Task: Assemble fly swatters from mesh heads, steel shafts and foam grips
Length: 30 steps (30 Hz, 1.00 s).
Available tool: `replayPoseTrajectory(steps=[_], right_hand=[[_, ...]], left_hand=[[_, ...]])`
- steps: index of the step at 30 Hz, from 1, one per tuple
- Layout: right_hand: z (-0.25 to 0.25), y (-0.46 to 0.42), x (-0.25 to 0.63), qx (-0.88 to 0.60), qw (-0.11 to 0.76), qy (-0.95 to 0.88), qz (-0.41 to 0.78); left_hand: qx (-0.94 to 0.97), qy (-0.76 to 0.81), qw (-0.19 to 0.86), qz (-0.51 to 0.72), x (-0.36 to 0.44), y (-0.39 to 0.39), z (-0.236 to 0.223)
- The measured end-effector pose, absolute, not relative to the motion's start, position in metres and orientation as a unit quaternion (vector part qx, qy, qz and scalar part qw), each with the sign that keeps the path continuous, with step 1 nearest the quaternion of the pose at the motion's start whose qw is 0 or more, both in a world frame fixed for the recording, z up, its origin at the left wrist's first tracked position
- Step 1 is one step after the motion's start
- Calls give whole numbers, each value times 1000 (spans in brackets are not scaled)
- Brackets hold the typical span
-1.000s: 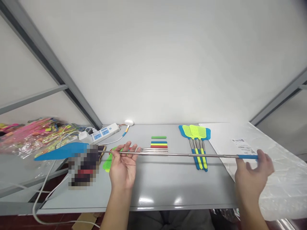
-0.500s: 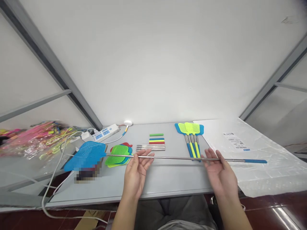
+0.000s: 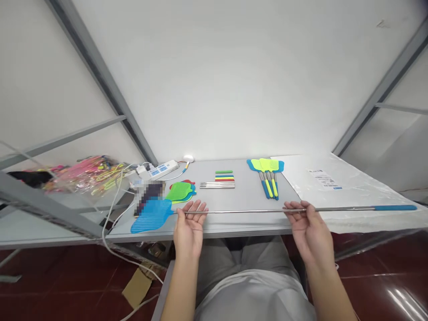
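A long fly swatter (image 3: 247, 211) with a blue head, a thin metal rod and a blue grip lies level across both my hands, above the table's front part. My left hand (image 3: 189, 232) is palm up near the head, its thumb over the rod and its fingers beneath. Farther along, my right hand (image 3: 309, 229) pinches the rod the same way, with the blue grip out to its right. Behind the rod lie several assembled swatters (image 3: 267, 166) with yellow and blue heads. Loose swatter heads (image 3: 179, 191) are piled near my left hand.
Metal rods (image 3: 217, 185) and coloured grip tubes (image 3: 224, 172) lie mid-table. A power strip (image 3: 163, 169) with white cables (image 3: 109, 223) is at back left, beside bagged colourful items (image 3: 90, 174). White plastic wrapping (image 3: 354, 187) with a label covers the right side.
My view has tipped downward. The swatter has shifted to the right through my hands, so its head is closer to my left hand and its grip reaches farther right. Its head has turned.
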State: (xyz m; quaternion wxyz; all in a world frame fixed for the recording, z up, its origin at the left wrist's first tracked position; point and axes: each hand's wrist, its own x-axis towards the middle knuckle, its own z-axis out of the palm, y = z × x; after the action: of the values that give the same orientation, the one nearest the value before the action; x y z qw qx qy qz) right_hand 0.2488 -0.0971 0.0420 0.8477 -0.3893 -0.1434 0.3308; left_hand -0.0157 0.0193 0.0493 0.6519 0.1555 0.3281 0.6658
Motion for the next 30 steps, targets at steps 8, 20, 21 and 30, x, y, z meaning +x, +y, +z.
replayPoseTrajectory(steps=[8, 20, 21, 30], right_hand=[[44, -104, 271, -355, 884, -131, 275], [50, -94, 199, -348, 848, -170, 362], [50, -94, 192, -348, 843, -171, 373], [63, -106, 150, -324, 814, -242, 417]], left_hand=[[117, 269, 624, 724, -20, 5, 71], [224, 251, 614, 714, 33, -44, 72], [228, 250, 611, 716, 39, -49, 73], [231, 217, 685, 656, 63, -69, 63]])
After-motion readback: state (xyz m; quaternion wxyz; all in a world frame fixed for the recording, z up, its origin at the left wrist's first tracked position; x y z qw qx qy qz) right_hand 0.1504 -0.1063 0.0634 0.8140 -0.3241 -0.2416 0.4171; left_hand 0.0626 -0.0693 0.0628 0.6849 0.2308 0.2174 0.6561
